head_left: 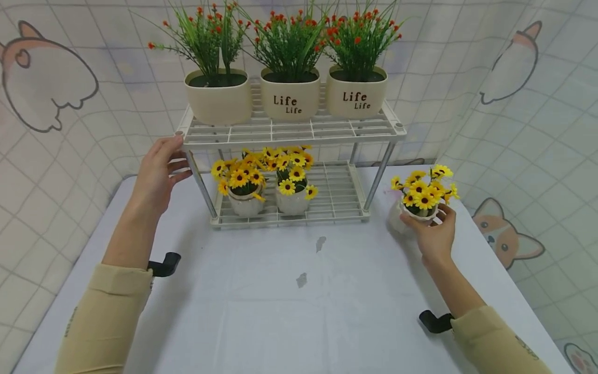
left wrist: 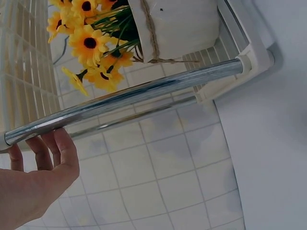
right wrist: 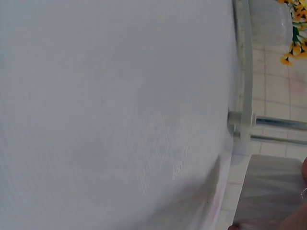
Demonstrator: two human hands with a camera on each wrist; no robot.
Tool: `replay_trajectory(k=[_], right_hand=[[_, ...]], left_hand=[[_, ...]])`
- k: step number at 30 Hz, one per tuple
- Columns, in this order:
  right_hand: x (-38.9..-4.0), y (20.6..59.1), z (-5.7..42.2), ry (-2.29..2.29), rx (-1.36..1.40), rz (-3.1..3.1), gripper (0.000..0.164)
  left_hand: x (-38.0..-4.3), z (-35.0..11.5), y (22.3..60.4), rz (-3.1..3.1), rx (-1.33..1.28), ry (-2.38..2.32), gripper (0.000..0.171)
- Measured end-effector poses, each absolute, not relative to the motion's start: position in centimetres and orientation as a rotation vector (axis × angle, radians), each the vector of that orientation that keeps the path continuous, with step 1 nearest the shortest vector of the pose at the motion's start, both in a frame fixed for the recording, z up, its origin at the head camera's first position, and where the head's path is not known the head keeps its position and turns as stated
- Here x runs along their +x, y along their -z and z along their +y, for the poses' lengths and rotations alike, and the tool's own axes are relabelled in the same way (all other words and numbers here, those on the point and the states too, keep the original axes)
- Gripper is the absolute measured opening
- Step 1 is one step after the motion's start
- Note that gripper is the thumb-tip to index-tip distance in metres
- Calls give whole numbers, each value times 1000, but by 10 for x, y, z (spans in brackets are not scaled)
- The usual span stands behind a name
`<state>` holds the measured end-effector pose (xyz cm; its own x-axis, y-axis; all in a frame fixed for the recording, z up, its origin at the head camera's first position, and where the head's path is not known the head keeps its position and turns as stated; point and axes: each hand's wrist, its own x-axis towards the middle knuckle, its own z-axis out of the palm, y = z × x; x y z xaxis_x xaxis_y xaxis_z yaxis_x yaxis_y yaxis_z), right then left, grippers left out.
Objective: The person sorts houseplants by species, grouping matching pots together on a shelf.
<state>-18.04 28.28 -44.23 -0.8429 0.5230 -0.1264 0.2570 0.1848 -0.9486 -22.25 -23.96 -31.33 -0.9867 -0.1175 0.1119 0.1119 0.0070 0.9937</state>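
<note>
My right hand (head_left: 436,231) grips a small white pot (head_left: 397,215) of yellow sunflower-like flowers (head_left: 424,195) at the table's right side. Its pale side (right wrist: 268,191) fills the lower right of the right wrist view, with fingertips at its edges. On the other side, my left hand (head_left: 156,174) holds the upper left corner of a white two-tier rack (head_left: 289,137). Bent fingers (left wrist: 64,148) meet the metal post (left wrist: 129,98) near its top. Two similar flower pots (head_left: 246,202) (head_left: 293,200) stand on the lower tier, towards its left.
Three cream planters (head_left: 218,101) (head_left: 289,98) (head_left: 357,96) with red-tipped greenery line the upper tier. A white cloth covers the table (head_left: 261,311), with two grey patches in front of the rack. Tile-patterned sheeting (head_left: 551,156) with cartoon dogs surrounds it.
</note>
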Motion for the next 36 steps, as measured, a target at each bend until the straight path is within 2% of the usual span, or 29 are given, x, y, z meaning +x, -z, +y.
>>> replay_trajectory(k=[15, 19, 28, 36], right_hand=[[-145, 434, 235, -1735, -526, -2357, 108], [-141, 434, 224, -1748, -451, -2390, 104], [-155, 435, 191, -1819, -283, -2399, 97], [-181, 434, 165, -1850, -213, -2357, 94]], left_hand=[[-223, -241, 311, -2096, 30, 2127, 42], [-223, -240, 313, -2096, 23, 2130, 41], [-222, -241, 313, -2088, 28, 2111, 41], [-223, -241, 314, -2078, 8, 2137, 41]])
